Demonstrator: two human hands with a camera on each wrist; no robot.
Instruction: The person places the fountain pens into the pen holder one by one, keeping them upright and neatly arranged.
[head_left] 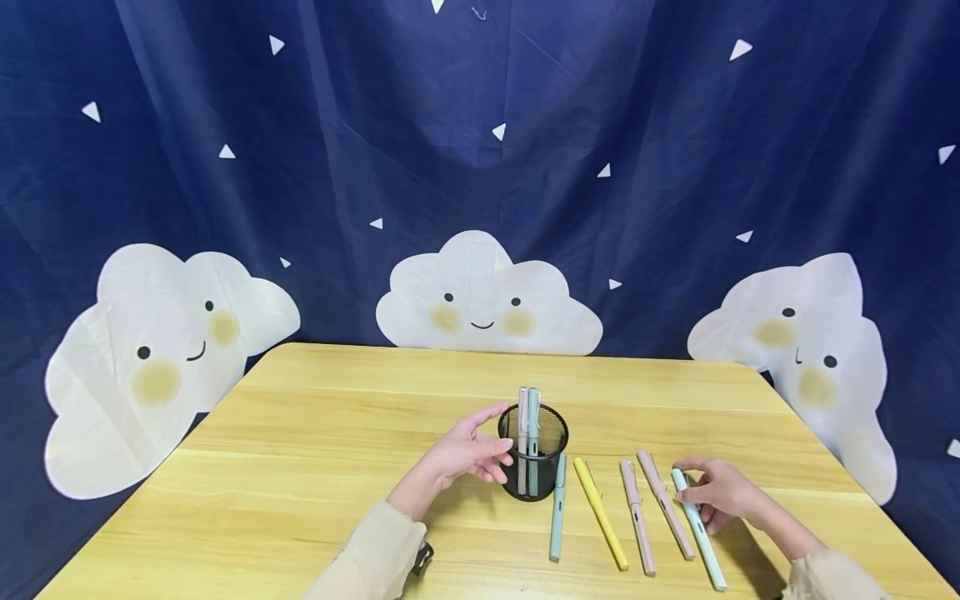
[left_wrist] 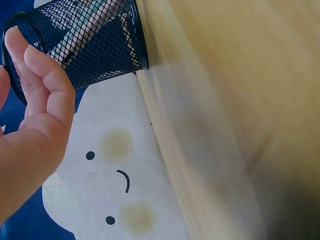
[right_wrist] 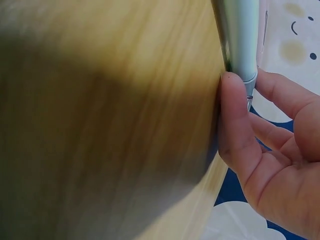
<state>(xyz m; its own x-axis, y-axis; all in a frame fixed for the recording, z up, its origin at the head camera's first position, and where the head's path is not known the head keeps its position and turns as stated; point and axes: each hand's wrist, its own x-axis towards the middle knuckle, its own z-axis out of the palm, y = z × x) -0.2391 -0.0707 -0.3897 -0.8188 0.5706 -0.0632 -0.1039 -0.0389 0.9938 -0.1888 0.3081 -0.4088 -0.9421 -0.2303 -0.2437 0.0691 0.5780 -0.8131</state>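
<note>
While I follow along from my remote seat, a navy backdrop (head_left: 465, 92) with smiling clouds (head_left: 483, 287) fills the far side, and before it spreads the wood-grain table (head_left: 315, 417). Now, the hands! The left hand (head_left: 467, 450) is at the pen cup (head_left: 545, 475), fingers relaxed, tips lightly against its side rather than wrapped round it. Across from it, the right hand (head_left: 723, 493) pinches the pale blue pen (head_left: 702, 535) near its upper end, thumb on one side, forefinger on the other (whether the low end touches the table, I can't tell from here). The black mesh cup stands upright, and I make the tally two in, five out: a pink pen (head_left: 522, 408) and a teal pen (head_left: 533, 408) inside, then, outside, a second teal pen (head_left: 557, 517) just beside the cup, a yellow pen (head_left: 600, 512), another pink pen (head_left: 637, 514), a third pink pen (head_left: 666, 504) and the pinched one. Fairly early going, I'd judge.
</note>
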